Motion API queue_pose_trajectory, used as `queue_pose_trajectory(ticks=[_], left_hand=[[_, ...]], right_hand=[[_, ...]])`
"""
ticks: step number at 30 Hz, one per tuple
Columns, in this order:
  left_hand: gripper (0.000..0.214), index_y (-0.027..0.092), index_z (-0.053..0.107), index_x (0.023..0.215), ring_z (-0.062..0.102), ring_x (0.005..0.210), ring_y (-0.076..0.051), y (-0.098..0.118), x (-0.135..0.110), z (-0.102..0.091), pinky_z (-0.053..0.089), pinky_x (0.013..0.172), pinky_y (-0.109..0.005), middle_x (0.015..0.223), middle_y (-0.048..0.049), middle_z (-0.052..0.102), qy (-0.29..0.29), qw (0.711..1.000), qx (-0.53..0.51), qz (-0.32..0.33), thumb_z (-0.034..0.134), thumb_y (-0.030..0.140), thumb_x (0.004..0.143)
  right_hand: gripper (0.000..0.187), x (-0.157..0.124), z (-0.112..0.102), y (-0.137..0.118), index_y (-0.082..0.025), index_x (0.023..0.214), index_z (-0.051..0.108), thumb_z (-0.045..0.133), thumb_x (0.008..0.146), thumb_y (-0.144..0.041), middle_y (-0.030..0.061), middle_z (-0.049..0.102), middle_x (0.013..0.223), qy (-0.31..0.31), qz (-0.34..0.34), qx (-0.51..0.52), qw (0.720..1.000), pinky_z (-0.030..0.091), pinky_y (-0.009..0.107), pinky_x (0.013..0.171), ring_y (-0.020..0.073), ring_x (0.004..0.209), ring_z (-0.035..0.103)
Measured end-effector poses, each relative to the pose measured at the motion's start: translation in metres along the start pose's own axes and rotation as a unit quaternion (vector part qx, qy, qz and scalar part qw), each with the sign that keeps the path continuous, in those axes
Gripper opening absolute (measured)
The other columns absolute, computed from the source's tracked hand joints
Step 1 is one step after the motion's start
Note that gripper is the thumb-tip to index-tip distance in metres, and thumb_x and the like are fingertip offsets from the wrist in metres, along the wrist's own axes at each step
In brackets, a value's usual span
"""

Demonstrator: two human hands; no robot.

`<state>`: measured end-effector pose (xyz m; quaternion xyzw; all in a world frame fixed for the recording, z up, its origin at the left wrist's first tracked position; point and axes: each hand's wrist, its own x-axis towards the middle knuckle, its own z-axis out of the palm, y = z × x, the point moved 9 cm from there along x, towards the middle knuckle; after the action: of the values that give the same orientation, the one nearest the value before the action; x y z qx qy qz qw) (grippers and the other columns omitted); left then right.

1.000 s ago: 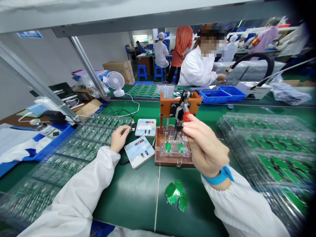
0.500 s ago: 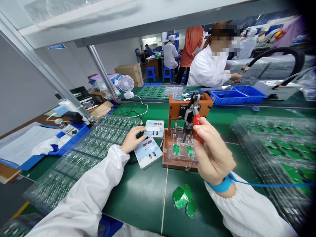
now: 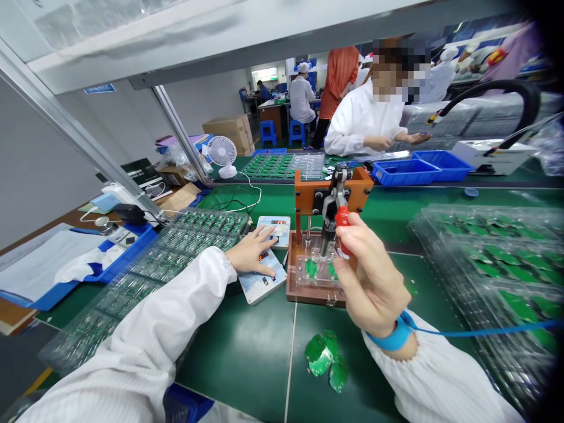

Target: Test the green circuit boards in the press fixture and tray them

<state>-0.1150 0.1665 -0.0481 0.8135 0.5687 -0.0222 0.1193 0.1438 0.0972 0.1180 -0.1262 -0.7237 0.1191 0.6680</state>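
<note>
My right hand (image 3: 372,279) is closed round the red lever handle (image 3: 342,220) of a brown test fixture (image 3: 326,235). Under the fixture's clear plate lie two small green circuit boards (image 3: 312,268). My left hand (image 3: 255,252) rests open, fingers stretched flat, on a white meter box with a red digit display (image 3: 262,281). A second white meter (image 3: 275,229) sits just behind it. A blue wrist strap (image 3: 392,336) with a blue cord circles my right wrist.
A few loose green boards (image 3: 326,358) lie on the green mat near me. Clear trays of boards stand left (image 3: 176,258) and right (image 3: 497,258). A small white fan (image 3: 221,154), blue bins (image 3: 423,165) and a seated person in white (image 3: 365,120) are behind.
My left hand has moved right from the tray of boards onto the white meter box. My right hand has stayed closed on the red lever handle.
</note>
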Motion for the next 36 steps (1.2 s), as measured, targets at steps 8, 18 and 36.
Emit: queue_pose_trajectory(ticks=[8,18,36], left_hand=[[0.110,0.021,0.037,0.158,0.004,0.155,-0.047,0.001,0.001,0.006,0.017,0.123,-0.063,0.170,-0.0147,0.013,-0.009,1.000,0.009,0.012,0.071,0.080,0.071],[0.117,0.021,0.028,0.161,0.000,0.156,-0.045,-0.016,-0.012,0.004,0.017,0.123,-0.061,0.171,-0.0144,0.004,-0.012,0.999,-0.041,-0.031,0.071,0.082,0.070],[0.123,0.018,0.024,0.162,-0.001,0.155,-0.047,-0.017,-0.013,0.008,0.016,0.124,-0.059,0.170,-0.0167,0.000,-0.061,0.998,-0.014,-0.019,0.073,0.081,0.068]], right_hand=[[0.070,-0.001,0.000,-0.001,-0.034,0.144,0.056,0.059,0.084,0.001,0.0005,0.068,0.131,0.005,-0.004,0.004,1.000,0.047,0.061,0.118,0.0290,0.130,0.060],[0.071,0.000,0.002,-0.003,-0.031,0.148,0.052,0.059,0.085,0.002,0.0031,0.066,0.134,-0.024,-0.009,0.004,1.000,0.049,0.058,0.116,0.0290,0.136,0.055],[0.070,0.001,0.003,-0.005,-0.027,0.148,0.051,0.059,0.085,0.004,0.0055,0.064,0.136,-0.031,-0.027,0.004,0.999,0.048,0.060,0.116,0.0293,0.136,0.054]])
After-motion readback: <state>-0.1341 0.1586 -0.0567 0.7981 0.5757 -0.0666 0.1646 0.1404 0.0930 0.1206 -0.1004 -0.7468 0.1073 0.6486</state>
